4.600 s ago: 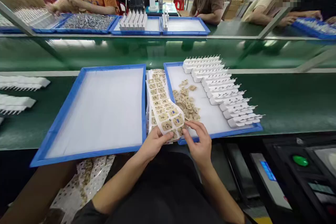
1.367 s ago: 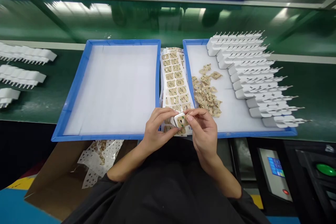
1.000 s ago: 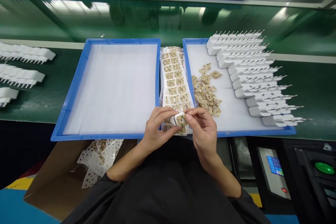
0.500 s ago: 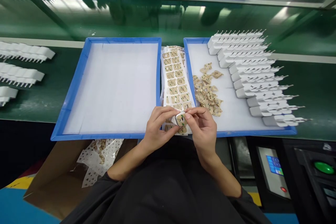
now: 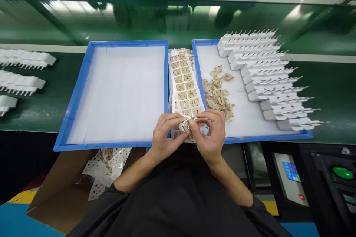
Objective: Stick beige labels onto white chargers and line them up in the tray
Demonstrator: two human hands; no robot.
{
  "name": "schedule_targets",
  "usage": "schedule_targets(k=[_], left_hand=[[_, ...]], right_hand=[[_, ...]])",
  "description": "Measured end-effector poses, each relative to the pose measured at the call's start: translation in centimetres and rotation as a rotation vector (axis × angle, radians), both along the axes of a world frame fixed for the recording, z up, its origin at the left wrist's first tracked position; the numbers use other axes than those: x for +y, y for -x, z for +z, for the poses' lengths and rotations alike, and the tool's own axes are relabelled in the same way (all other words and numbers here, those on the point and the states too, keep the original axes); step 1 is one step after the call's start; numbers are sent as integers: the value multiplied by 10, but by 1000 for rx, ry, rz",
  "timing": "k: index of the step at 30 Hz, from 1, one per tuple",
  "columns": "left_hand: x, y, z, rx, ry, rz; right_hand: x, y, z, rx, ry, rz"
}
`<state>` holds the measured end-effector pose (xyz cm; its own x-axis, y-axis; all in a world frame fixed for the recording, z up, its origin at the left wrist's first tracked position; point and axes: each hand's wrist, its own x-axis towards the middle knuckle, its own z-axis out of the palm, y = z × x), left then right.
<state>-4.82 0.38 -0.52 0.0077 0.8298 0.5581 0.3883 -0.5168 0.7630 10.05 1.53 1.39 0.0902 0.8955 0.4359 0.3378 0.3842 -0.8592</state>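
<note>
You are facing a glossy green worktop (image 5: 150, 26) where white reflections (image 5: 75, 6) are gleaming. A metal rail (image 5: 222, 0) is running along its far side. Below, blue floor (image 5: 19, 222) with yellow markings (image 5: 23, 196) is showing to your left.

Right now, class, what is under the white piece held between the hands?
Sheets of tan labels show around the white piece; what is directly under it is covered by the piece itself, the left hand and the right hand.
</note>
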Motion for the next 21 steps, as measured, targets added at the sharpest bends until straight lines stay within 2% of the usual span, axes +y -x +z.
schedule_targets(k=[3, 7, 10, 16, 21], left_hand=[[-1, 0, -4, -54, 36, -10], [-2, 1, -8, -128, 70, -25], [-2, 1, -7, -125, 50, -33], [-1, -1, -5, -28, -70, -46], [-2, -2, -4, -7, -121, -26]], right_hand=[[-1, -2, 0, 183, 184, 131], [-3, -5, 0, 373, 286, 303], [-5, -4, -1, 438, 342, 398], [-5, 4, -5, 523, 346, 320], [-5, 4, -6, 663, 374, 350]])
